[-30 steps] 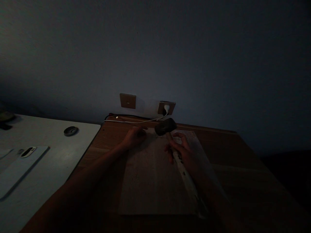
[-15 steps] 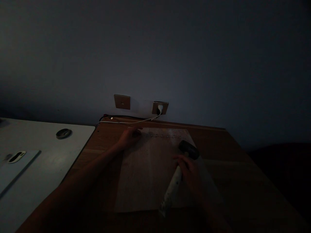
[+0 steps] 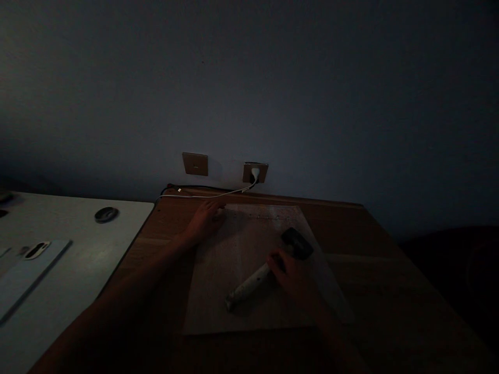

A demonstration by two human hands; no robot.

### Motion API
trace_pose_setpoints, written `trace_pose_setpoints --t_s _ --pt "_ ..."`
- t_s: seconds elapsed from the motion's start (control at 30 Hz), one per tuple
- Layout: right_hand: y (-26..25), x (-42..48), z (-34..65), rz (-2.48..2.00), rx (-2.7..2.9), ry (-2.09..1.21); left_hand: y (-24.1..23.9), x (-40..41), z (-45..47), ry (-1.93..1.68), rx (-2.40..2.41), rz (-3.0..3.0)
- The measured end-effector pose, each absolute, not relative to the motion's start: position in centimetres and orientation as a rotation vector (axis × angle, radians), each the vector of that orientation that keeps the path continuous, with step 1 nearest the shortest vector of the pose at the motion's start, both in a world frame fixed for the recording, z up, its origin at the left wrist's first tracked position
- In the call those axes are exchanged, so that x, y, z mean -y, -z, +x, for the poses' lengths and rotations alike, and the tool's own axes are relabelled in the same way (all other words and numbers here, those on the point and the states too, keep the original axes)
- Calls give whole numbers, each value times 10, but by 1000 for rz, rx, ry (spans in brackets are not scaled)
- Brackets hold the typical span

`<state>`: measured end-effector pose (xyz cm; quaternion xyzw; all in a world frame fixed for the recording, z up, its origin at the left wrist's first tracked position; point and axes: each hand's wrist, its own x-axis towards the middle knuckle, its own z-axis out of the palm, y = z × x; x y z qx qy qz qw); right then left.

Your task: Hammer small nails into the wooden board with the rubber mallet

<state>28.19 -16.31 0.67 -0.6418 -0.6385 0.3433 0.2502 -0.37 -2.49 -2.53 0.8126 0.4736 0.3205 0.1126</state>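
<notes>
The scene is very dark. A pale wooden board (image 3: 234,249) lies flat on a brown wooden table (image 3: 374,270). My left hand (image 3: 205,221) rests on the board's far left corner, fingers fairly flat. A mallet (image 3: 268,267) with a black head and a pale handle lies on the board, its handle pointing toward me and to the left. My right hand (image 3: 294,272) sits over the mallet's neck, just below the head, with fingers curled on it. A row of small nails or dots runs along the board's far edge.
A white table (image 3: 78,259) adjoins on the left, bearing a small round dark object (image 3: 106,214) and a flat pale tray (image 3: 27,270). On the wall behind are a switch plate (image 3: 195,163) and a socket (image 3: 255,172) with a white plug and cable.
The mallet went from raised over the board's far edge to lying flat on the board, its handle swinging round to the left. My right hand followed it down. The left hand stayed put.
</notes>
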Motion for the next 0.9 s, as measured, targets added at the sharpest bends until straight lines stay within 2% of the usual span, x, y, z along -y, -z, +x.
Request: trace_pose_setpoints --t_s 0.17,0.3,0.43,0.7,0.9 --pt "-3 182 292 -1768 1691 -782 13 74 -29 -651 -1484 2671" --pt "9 209 323 -1767 1653 -444 12 140 -63 -563 -1473 2605" --pt "28 235 346 -1670 1910 -172 14 182 -78 -481 -1411 2535" --pt "50 247 382 -1712 2012 26 3 170 -47 -306 -1186 2610" --pt "52 250 458 -1950 1842 82 7 150 28 -286 -900 2667"
